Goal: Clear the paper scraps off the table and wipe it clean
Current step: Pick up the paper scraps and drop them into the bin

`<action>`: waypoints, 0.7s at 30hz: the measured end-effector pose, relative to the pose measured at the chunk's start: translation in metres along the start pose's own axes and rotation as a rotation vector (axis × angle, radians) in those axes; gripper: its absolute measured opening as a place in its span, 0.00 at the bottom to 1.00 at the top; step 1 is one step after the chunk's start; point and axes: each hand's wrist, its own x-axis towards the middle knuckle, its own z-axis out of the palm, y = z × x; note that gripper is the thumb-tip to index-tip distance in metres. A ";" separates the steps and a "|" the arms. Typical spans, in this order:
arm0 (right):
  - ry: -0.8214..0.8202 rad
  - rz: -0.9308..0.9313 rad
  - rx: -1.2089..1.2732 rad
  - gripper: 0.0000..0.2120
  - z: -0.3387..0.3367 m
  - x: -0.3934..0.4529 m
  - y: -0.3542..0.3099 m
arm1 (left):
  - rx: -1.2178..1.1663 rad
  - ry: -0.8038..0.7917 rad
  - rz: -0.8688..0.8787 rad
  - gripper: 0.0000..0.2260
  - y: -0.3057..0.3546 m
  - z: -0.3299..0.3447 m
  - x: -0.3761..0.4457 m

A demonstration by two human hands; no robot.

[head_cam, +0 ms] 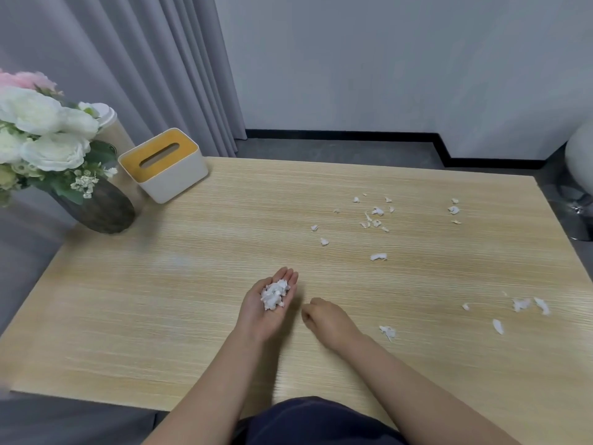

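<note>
My left hand [256,311] lies palm up over the middle of the light wooden table [160,300], and a small heap of white paper scraps [273,295] sits in the palm. Just right of it, my right hand [324,319] hovers low over the table with its fingers loosely curled; whether they pinch a scrap is hidden. Several loose scraps lie at the far right [377,211], one piece in mid-table [378,257], one near my right wrist [387,331], and more at the right edge [521,305].
A white tissue box with a yellow lid [167,168] stands at the table's back left. Beside it is a dark vase of white and pink flowers [99,210] with a lidded cup [110,123] behind. A white chair [577,162] stands off the right corner.
</note>
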 end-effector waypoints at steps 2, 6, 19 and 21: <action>0.062 0.067 0.070 0.09 -0.006 0.000 0.004 | -0.017 0.004 -0.001 0.15 0.000 -0.002 -0.002; 0.323 0.124 0.300 0.06 -0.043 0.002 0.001 | -0.022 0.004 -0.019 0.15 -0.003 -0.004 -0.001; 0.249 -0.131 0.151 0.11 -0.077 0.007 -0.027 | 0.096 0.026 -0.084 0.07 -0.019 0.015 0.001; 0.217 -0.137 0.209 0.11 -0.081 0.010 -0.022 | 0.107 0.017 -0.070 0.08 -0.020 0.018 0.004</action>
